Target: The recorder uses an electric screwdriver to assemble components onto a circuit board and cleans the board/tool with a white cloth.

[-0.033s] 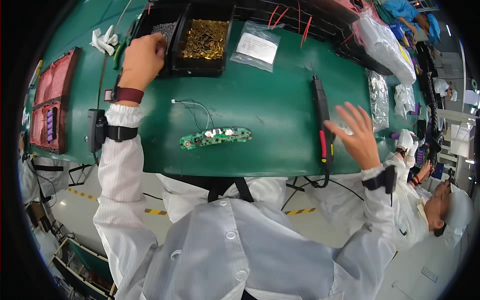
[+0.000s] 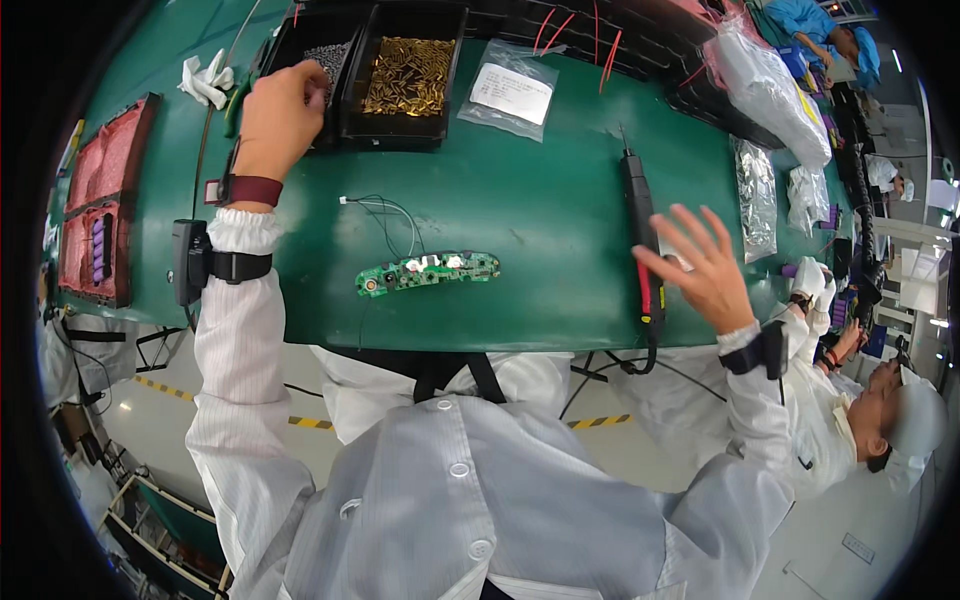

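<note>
My left hand (image 2: pixel 279 117) reaches over the near edge of a black bin (image 2: pixel 288 58) of small grey metal screws. Its fingers are curled together, and whatever is between them is hidden. Beside it stands another black bin (image 2: pixel 392 133) holding many brass-coloured pieces (image 2: pixel 405 78). A green circuit board (image 2: pixel 430 274) lies on the table in front of me, with thin wires (image 2: pixel 400 210) and a small white connector trailing from it. My right hand (image 2: pixel 703 268) is open, fingers spread, just right of a black and red electric screwdriver (image 2: pixel 640 215) lying on the table.
A labelled clear bag (image 2: pixel 510 90) lies right of the bins. At far left is a pink-lined tray (image 2: pixel 103 195) with purple cells, near a white crumpled cloth (image 2: pixel 206 80). Silver packets (image 2: pixel 755 200) lie at right, and a co-worker in white (image 2: pixel 840 420) sits there.
My right hand has shifted slightly left, closer to the screwdriver. The left hand stays at the screw bin, and the whole view has moved a little.
</note>
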Demonstrator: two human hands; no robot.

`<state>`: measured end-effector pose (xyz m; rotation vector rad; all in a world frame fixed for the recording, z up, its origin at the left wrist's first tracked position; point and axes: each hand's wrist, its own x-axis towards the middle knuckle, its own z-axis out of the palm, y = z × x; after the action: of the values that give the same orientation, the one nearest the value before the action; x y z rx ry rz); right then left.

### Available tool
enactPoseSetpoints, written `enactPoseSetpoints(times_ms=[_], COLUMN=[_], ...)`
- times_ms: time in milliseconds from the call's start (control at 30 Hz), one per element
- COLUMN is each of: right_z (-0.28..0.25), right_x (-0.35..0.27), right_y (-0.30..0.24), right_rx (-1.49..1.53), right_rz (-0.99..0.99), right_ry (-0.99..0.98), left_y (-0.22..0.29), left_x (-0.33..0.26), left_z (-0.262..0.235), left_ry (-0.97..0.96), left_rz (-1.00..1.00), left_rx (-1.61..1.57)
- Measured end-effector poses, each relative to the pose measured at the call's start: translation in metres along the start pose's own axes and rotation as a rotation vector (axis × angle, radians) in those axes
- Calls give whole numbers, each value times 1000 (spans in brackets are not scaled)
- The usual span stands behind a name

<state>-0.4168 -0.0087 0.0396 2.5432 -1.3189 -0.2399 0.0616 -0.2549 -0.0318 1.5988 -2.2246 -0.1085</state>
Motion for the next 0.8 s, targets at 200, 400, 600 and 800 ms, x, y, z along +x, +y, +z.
enactPoseSetpoints(times_ms=[200, 400, 600, 800], right_z=[29, 18, -20, -116], right_x=[29, 43, 81, 100], right_y=[8, 1, -24, -98], right_rx=[223, 476, 874, 2068], right_rz=[-365, -214, 65, -210], right_ry=[-9, 436, 1472, 1311], left_y=[-2, 22, 72, 86], left_x=[-15, -57, -159, -229], left_z=[-4, -41, -83, -77], left_ry=[176, 158, 17, -64], left_rz=[77, -127, -284, -178], left_rx=[-96, -697, -1335, -1696])
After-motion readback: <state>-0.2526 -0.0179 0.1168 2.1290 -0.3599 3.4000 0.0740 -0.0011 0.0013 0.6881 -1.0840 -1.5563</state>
